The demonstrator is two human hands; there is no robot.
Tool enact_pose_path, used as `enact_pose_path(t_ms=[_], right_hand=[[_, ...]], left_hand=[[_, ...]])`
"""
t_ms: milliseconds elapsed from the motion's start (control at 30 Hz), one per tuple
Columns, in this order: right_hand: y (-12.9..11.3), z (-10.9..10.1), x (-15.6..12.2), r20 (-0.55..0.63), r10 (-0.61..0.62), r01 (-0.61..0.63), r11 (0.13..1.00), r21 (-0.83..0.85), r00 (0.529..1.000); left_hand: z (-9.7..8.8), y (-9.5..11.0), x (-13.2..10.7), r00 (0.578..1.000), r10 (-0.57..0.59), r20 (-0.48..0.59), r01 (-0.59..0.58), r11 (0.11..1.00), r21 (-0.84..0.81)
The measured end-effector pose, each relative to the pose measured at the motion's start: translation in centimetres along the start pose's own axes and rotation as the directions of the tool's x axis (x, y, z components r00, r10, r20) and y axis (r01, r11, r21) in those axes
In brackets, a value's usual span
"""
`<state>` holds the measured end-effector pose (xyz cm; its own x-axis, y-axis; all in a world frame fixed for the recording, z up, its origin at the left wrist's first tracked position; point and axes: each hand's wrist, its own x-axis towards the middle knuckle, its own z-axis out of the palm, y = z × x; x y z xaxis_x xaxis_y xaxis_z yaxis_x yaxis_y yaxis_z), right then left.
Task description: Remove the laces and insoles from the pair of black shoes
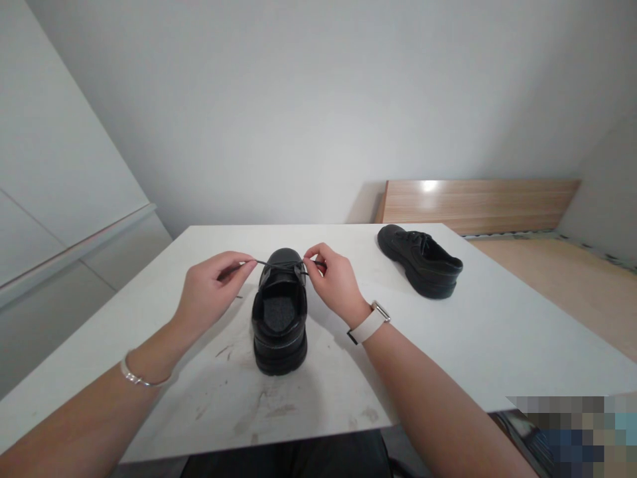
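A black lace-up shoe [280,345] stands upright on the white table, heel towards me and toe pointing away. My left hand [212,282] is at its left side, thumb and fingers pinched on one end of the dark shoelace [266,264]. That end is drawn out sideways from the top of the shoe. On the other side, my right hand [331,275] pinches the lace close to the eyelets. The lace runs across the shoe's tongue between both hands; how it crosses there is too small to make out.
Another black shoe [423,262], its lace tied, sits at the table's back right. Brown smudges mark the white table [209,411] near its front edge. Beyond it are a grey wall, a wooden headboard [478,201] and a bed board [527,265] at right.
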<state>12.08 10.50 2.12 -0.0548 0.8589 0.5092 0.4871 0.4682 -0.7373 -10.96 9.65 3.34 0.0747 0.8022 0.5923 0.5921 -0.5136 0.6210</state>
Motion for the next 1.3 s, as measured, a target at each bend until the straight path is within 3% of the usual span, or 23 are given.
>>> enact_pose_path(t_ms=[133, 233, 300, 400, 500, 600, 700, 800, 900, 967, 1067, 1167, 1300], right_hand=[[-0.1, -0.4, 0.1, -0.019, 0.067, -0.068, 0.994, -0.085, 0.998], [-0.4, -0.7, 0.2, 0.072, 0.08, -0.089, 0.988, 0.123, 0.994], [-0.9, -1.0, 0.2, 0.229, 0.061, -0.141, 0.925, 0.354, 0.971], [-1.5, -1.5, 0.1, 0.404, -0.018, -0.252, 0.756, 0.604, 0.915], [-1.6, -1.8, -0.1, 0.486, -0.079, -0.331, 0.637, 0.696, 0.871], [-1.4, -1.9, -0.1, 0.519, -0.114, -0.359, 0.598, 0.717, 0.847], [-1.2, -1.8, -0.1, 0.492, -0.115, -0.323, 0.624, 0.712, 0.863], [-1.3, -1.4, -0.2, 0.417, -0.08, -0.229, 0.734, 0.639, 0.905], [-1.6, -0.8, -0.5, 0.191, -0.063, -0.021, 0.911, 0.411, 0.979], [-1.9, -0.8, -0.7, 0.006, -0.099, 0.096, 0.976, 0.195, 0.995], [-2.1, -1.4, -0.9, -0.171, -0.181, 0.181, 0.983, -0.019, 0.968], [-2.2, -2.1, -1.0, -0.169, -0.263, 0.26, 0.965, -0.042, 0.95], [-2.5, -2.2, -0.9, -0.186, -0.291, 0.295, 0.956, -0.006, 0.939]], left_hand=[[-0.2, 0.3, 0.0, 0.999, -0.026, 0.042, 0.027, 0.999, -0.044], [-0.4, 0.7, 0.1, 0.994, -0.064, 0.088, 0.077, 0.987, -0.143], [-0.5, 0.9, 0.1, 0.988, -0.08, 0.129, 0.104, 0.975, -0.198], [-0.6, 0.9, -0.1, 0.977, -0.074, 0.198, 0.128, 0.953, -0.275], [-0.7, 0.5, -0.3, 0.963, -0.061, 0.261, 0.155, 0.922, -0.355], [-0.6, 0.1, -0.5, 0.955, -0.076, 0.288, 0.194, 0.892, -0.408], [-0.6, -0.2, -0.5, 0.954, -0.093, 0.284, 0.211, 0.882, -0.422], [-0.6, -0.2, -0.4, 0.957, -0.106, 0.268, 0.214, 0.884, -0.416], [-0.5, 0.0, -0.3, 0.962, -0.117, 0.249, 0.213, 0.887, -0.409], [-0.4, 0.0, -0.3, 0.964, -0.121, 0.237, 0.212, 0.887, -0.41], [-0.3, -0.2, -0.3, 0.965, -0.129, 0.226, 0.216, 0.883, -0.416], [-0.3, -0.5, -0.4, 0.965, -0.104, 0.242, 0.205, 0.874, -0.441], [-0.6, -0.3, -0.4, 0.953, 0.027, 0.301, 0.126, 0.87, -0.476]])
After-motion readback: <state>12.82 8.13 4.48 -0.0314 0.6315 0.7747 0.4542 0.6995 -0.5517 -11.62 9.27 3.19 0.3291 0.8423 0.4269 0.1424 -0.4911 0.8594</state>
